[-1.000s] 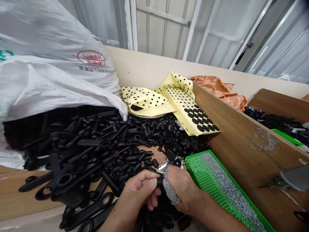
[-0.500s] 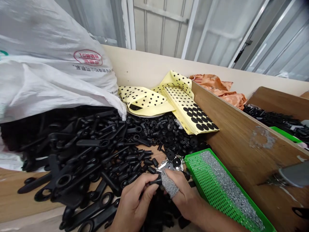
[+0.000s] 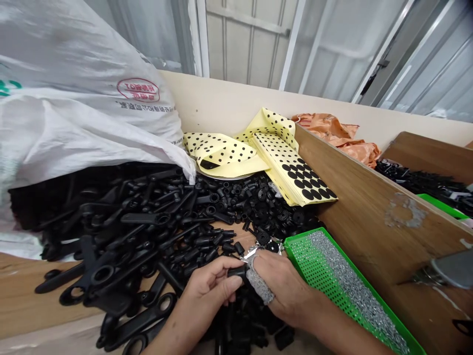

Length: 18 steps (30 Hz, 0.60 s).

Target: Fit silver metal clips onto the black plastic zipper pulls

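The left fingers (image 3: 220,278) pinch a short black plastic tube (image 3: 236,271), and the left hand has come up a little. Beside the tube, the right hand (image 3: 291,296) curls, its grey knit finger wrap (image 3: 259,287) rough and soft. Hard black parts (image 3: 155,246) heap on the left. A green holey tray (image 3: 301,236) holds tiny silver rings on the right.

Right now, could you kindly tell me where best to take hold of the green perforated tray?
Grip the green perforated tray by its far short rim, probably from above: that end is bare, while the right hand sits by the near long side and metal pieces lie heaped along its length.
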### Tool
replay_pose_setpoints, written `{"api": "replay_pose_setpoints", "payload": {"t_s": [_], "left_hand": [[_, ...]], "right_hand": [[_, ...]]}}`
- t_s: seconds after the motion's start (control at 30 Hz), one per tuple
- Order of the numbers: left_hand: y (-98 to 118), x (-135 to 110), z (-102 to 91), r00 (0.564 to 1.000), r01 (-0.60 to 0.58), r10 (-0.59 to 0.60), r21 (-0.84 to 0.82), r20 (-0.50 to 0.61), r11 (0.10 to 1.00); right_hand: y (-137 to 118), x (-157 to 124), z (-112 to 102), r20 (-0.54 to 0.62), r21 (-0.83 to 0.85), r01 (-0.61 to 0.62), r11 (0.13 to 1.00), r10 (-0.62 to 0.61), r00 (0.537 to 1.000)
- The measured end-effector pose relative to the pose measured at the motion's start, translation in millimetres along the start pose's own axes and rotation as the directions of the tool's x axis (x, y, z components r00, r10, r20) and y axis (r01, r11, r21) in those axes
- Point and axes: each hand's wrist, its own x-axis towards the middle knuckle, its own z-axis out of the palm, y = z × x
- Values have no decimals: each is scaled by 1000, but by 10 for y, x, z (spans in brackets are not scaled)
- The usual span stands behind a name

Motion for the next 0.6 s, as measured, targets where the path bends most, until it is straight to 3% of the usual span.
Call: {"api": "replay_pose_setpoints", "payload": {"t_s": [0.2, 0.4, 0.5, 0.6], "left_hand": [[-50, -35, -7, 968, -236, 251, 268, -21, 934], [-55, -82, -4, 885, -437, 466, 321, -14, 840], [-49, -94, 14, 887, -419, 459, 317, -57, 851], [-37, -92, 30, 938, -302, 333, 251, -92, 920]], "right_hand": [[-86, -32, -77, 68, 260, -176, 950, 163, 984], [-40, -114, 152, -15, 459, -259, 850, 298, 954], [-53, -145, 187, -61, 435, -261, 862, 318, 946], [-100, -123, 100, -78, 290, -192, 938, 223, 972]]}}
